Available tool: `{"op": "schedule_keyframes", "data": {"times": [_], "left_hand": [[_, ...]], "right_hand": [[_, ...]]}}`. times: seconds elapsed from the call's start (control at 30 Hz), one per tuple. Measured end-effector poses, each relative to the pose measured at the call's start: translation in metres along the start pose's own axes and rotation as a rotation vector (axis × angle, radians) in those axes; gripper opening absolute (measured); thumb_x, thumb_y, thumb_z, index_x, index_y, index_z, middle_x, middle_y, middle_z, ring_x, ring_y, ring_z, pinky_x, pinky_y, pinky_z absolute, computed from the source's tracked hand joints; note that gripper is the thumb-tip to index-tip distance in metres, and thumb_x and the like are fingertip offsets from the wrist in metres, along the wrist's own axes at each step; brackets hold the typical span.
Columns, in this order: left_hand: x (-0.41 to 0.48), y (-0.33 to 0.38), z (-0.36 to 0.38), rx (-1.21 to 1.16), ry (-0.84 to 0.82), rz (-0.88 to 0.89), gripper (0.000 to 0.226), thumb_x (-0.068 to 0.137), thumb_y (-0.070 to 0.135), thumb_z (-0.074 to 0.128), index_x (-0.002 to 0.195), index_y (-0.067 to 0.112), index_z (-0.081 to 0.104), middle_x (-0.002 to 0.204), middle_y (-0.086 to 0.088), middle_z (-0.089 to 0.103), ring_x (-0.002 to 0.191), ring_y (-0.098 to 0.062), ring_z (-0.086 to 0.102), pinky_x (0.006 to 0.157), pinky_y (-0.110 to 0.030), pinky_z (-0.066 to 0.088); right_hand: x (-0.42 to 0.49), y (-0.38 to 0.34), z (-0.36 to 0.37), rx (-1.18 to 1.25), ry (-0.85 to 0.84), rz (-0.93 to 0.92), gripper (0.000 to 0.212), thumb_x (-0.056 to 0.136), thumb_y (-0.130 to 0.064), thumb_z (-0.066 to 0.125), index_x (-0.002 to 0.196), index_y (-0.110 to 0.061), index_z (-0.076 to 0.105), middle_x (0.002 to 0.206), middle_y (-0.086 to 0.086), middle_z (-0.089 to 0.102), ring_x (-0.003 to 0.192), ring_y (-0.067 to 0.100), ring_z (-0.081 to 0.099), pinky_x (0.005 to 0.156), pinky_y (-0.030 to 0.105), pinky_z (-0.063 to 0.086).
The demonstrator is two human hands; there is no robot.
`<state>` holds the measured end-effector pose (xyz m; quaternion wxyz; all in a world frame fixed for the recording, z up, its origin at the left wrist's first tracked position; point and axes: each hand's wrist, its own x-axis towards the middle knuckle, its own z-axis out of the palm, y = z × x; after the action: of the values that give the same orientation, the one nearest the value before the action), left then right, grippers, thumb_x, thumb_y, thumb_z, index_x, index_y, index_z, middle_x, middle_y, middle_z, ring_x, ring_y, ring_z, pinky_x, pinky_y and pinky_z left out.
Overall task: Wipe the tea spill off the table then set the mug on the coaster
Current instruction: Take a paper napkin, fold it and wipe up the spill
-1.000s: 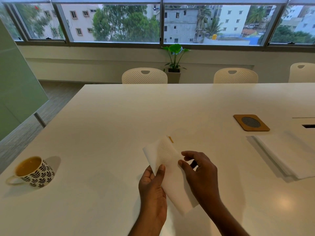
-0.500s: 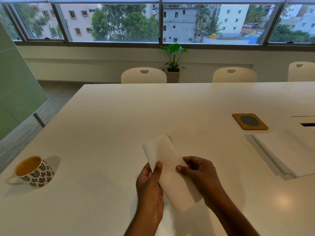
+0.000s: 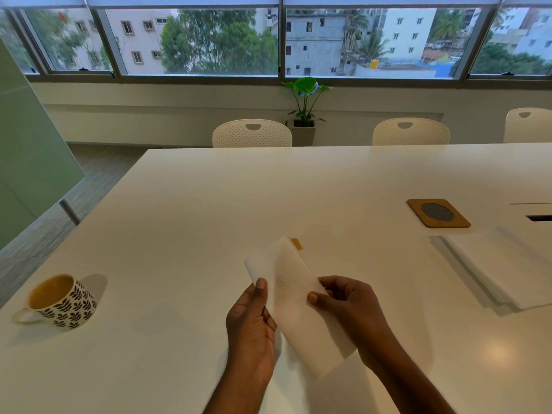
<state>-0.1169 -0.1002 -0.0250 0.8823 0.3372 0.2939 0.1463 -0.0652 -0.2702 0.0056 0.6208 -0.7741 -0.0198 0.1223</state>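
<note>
1. Two steps make up this task, and by my reading of the scene neither is complete.
2. You hold a folded paper towel point(image 3: 294, 297) above the table point(image 3: 298, 189), not yet pressed to it. Your left hand point(image 3: 251, 324) pinches the towel's left edge between thumb and fingers; your right hand point(image 3: 348, 306) is closed on its right edge.
3. A small amber patch point(image 3: 296, 243) shows on the table just past the towel's far corner. I judge this to be the tea spill; the towel hides whatever lies nearer, so you cannot tell its full extent from here.
4. No brown stain is visible on the towel's upper face, which suggests wiping has not taken effect on that side. The underside is hidden.
5. Your mug point(image 3: 59, 303) stands upright near the table's left edge, well apart from both hands, with tea inside and its handle toward the near-left corner.
6. Your coaster point(image 3: 437, 212) lies bare on the right side of the table, well apart from the mug, just beyond a stack of white towels point(image 3: 507, 270).
7. Remaining, as judged: lower the towel onto the patch, wipe until the table shows clean, put the towel down, then carry the mug across the table to the coaster. The mug looks fairly full, so keep it level in transit or you risk a fresh spill.
</note>
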Motion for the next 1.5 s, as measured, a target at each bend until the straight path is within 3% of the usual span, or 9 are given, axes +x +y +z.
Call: {"op": "schedule_keyframes", "data": {"times": [0.23,0.5,0.67,0.9,1.23,1.3,1.37,1.43,1.5], "left_hand": [[0.0,-0.001,0.0,0.084,0.029,0.029,0.029,0.097,0.026,0.077,0.123,0.012,0.078,0.114,-0.012,0.085,0.099,-0.032,0.085,0.075,-0.044,0.07],[-0.005,0.0,0.004,0.013,-0.043,-0.017,0.033,0.097,0.021,0.074,0.125,0.005,0.075,0.116,-0.016,0.084,0.097,-0.03,0.085,0.071,-0.04,0.07],[-0.012,-0.012,-0.005,0.091,-0.201,-0.149,0.053,0.082,0.029,0.084,0.129,0.007,0.074,0.126,-0.021,0.081,0.113,-0.038,0.081,0.085,-0.047,0.069],[-0.01,-0.017,-0.017,0.084,-0.209,-0.203,0.045,0.079,0.02,0.09,0.12,0.001,0.08,0.127,-0.024,0.079,0.116,-0.042,0.079,0.091,-0.052,0.068],[-0.018,-0.002,-0.01,0.119,-0.103,-0.125,0.031,0.087,0.01,0.083,0.114,-0.006,0.079,0.111,-0.024,0.084,0.098,-0.037,0.084,0.069,-0.036,0.07],[-0.018,0.003,-0.008,0.204,-0.1,-0.085,0.023,0.09,0.009,0.083,0.111,-0.002,0.081,0.106,-0.021,0.085,0.093,-0.035,0.085,0.067,-0.033,0.069],[-0.017,0.009,-0.006,0.346,-0.098,-0.012,0.017,0.091,0.011,0.084,0.106,0.004,0.084,0.098,-0.017,0.087,0.086,-0.031,0.086,0.065,-0.029,0.068],[-0.014,0.015,-0.006,0.606,-0.118,0.126,0.009,0.092,0.017,0.084,0.101,0.015,0.087,0.089,-0.004,0.087,0.078,-0.019,0.085,0.064,-0.023,0.065],[-0.009,0.019,-0.007,0.94,-0.182,0.321,0.008,0.094,0.025,0.083,0.098,0.031,0.088,0.085,0.014,0.086,0.075,-0.004,0.081,0.065,-0.014,0.061]], "right_hand": [[-0.002,-0.001,0.0,-0.013,-0.014,-0.01,0.018,0.086,-0.028,0.089,0.103,-0.03,0.083,0.09,-0.014,0.084,0.077,0.009,0.081,0.068,0.027,0.062],[-0.002,-0.001,0.001,-0.012,0.014,0.006,0.014,0.087,-0.023,0.088,0.1,-0.027,0.084,0.092,-0.007,0.085,0.08,0.017,0.082,0.076,0.039,0.069],[-0.003,-0.004,-0.001,0.038,0.018,0.037,0.014,0.086,-0.025,0.089,0.099,-0.027,0.083,0.09,-0.009,0.085,0.078,0.013,0.082,0.062,0.027,0.064],[-0.007,-0.006,-0.003,0.068,0.034,0.074,0.014,0.083,-0.024,0.091,0.096,-0.025,0.085,0.088,-0.002,0.086,0.074,0.017,0.083,0.057,0.022,0.061],[-0.011,-0.004,-0.007,0.079,0.024,0.113,0.026,0.084,-0.023,0.09,0.109,-0.019,0.082,0.092,0.002,0.086,0.084,0.023,0.084,0.079,0.041,0.068],[-0.011,-0.004,-0.006,0.004,0.03,0.049,0.045,0.083,-0.026,0.091,0.125,-0.022,0.075,0.101,-0.001,0.084,0.09,0.017,0.081,0.084,0.038,0.067],[-0.01,-0.004,-0.004,-0.234,0.097,-0.134,0.075,0.08,-0.036,0.093,0.147,-0.029,0.058,0.132,-0.012,0.071,0.112,0.008,0.071,0.092,0.032,0.063],[-0.011,-0.007,-0.005,-0.511,0.124,-0.409,0.099,0.077,-0.046,0.093,0.16,-0.037,0.039,0.158,-0.015,0.046,0.142,0.007,0.048,0.109,0.029,0.049],[-0.011,-0.014,-0.007,-0.824,0.056,-0.668,0.106,0.077,-0.055,0.089,0.164,-0.043,0.031,0.175,-0.009,0.025,0.163,0.015,0.02,0.126,0.044,0.031]]}}
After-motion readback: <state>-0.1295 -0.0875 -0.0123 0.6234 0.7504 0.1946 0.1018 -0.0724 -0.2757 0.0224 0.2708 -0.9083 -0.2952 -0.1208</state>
